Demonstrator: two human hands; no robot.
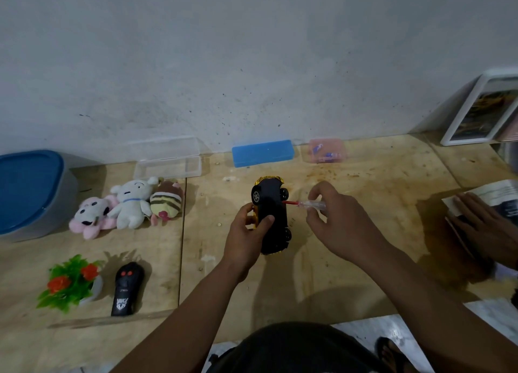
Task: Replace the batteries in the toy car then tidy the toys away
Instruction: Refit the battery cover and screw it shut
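A black and gold toy car point(271, 204) stands tilted on its side on the wooden table, underside facing right. My left hand point(246, 234) grips its near left side, thumb across the black underside. My right hand point(340, 218) pinches a small screwdriver point(305, 204) with a clear handle and red shaft, its tip against the car's underside. A black remote control point(126, 290) lies at the front left. Three plush toys point(126, 207) lie in a row at the left.
Along the wall stand a blue-lidded grey tub point(30, 193), an open clear case point(168, 162), a blue case point(263, 153) and a pink box point(327, 150) with small items. A plastic plant point(71, 281) sits front left. Another person's hand point(487, 227) rests on a booklet at the right.
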